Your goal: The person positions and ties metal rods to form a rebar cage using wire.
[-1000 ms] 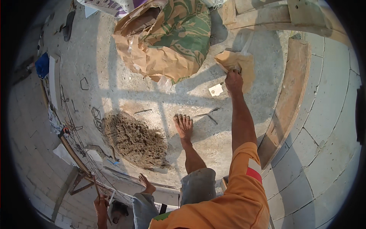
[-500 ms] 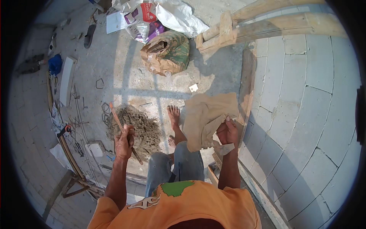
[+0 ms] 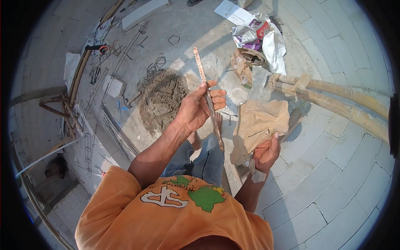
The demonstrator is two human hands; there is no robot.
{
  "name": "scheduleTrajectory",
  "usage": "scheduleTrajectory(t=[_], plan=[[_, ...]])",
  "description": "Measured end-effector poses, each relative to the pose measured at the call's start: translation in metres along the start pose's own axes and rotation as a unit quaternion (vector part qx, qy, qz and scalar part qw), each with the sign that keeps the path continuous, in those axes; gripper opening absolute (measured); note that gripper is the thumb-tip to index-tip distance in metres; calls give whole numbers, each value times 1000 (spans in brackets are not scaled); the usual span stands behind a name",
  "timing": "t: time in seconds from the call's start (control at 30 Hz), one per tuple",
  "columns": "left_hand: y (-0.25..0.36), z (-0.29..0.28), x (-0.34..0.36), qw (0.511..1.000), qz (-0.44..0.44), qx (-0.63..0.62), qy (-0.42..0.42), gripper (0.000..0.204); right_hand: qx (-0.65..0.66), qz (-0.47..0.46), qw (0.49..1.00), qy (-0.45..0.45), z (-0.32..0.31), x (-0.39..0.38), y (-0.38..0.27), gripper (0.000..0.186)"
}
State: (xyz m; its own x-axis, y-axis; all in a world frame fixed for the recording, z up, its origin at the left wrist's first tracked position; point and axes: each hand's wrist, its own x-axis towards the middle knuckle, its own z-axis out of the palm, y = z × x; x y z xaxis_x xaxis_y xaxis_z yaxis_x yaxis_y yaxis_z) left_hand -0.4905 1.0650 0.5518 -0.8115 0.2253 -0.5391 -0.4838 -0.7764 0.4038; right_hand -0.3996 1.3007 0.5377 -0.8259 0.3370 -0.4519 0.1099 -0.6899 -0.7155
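My left hand (image 3: 196,106) is turned palm up, its thumb pinning a long, narrow, rusty-brown strip (image 3: 200,64) across the fingers. The strip's speckled upper end points away from me, and its lower end hangs over my jeans. To the right, my right hand (image 3: 267,155) pinches the near edge of a crumpled, torn sheet of brown paper (image 3: 264,121). A small torn flap (image 3: 257,175) dangles by the right wrist. Strip and paper are apart. Beyond my left forearm a heap of grey-brown sand (image 3: 160,98) lies on the concrete floor.
Wooden poles (image 3: 333,100) jut in from the right beside a pale block wall (image 3: 325,183). Farther off are an opened brown paper sack (image 3: 241,66) and crumpled plastic bags (image 3: 273,46). Steel rods (image 3: 118,129) and a white block (image 3: 113,86) lie left of the sand.
My view has turned to the right. My left hand has brought the strip rightward, nearer the paper, and rolled palm up. The right hand still grips the paper.
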Motion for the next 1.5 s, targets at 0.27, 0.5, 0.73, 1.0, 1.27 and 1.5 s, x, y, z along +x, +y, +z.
scheduleTrajectory(t=[0.27, 0.5, 0.73, 1.0, 1.27, 1.5], plan=[[48, 31, -20, 985, 45, -149, -75, 43, -79, 110, 990, -38, 83, 7, -26, 46], [70, 21, -29, 954, 85, -259, -124, 42, -117, 132, 978, -112, 145, 7, -34, 47], [73, 3, -42, 921, 126, -338, -148, 41, -171, 115, 961, -183, 173, -3, -31, 43], [76, -8, -51, 922, 163, -324, -134, 39, -219, 101, 950, -198, 190, -8, -29, 41], [79, -7, -59, 915, 206, -328, -114, 38, -348, 93, 908, -215, 185, 1, -32, 39], [79, -5, -65, 890, 223, -367, -150, 37, -342, 139, 892, -261, 198, -8, -34, 38]])
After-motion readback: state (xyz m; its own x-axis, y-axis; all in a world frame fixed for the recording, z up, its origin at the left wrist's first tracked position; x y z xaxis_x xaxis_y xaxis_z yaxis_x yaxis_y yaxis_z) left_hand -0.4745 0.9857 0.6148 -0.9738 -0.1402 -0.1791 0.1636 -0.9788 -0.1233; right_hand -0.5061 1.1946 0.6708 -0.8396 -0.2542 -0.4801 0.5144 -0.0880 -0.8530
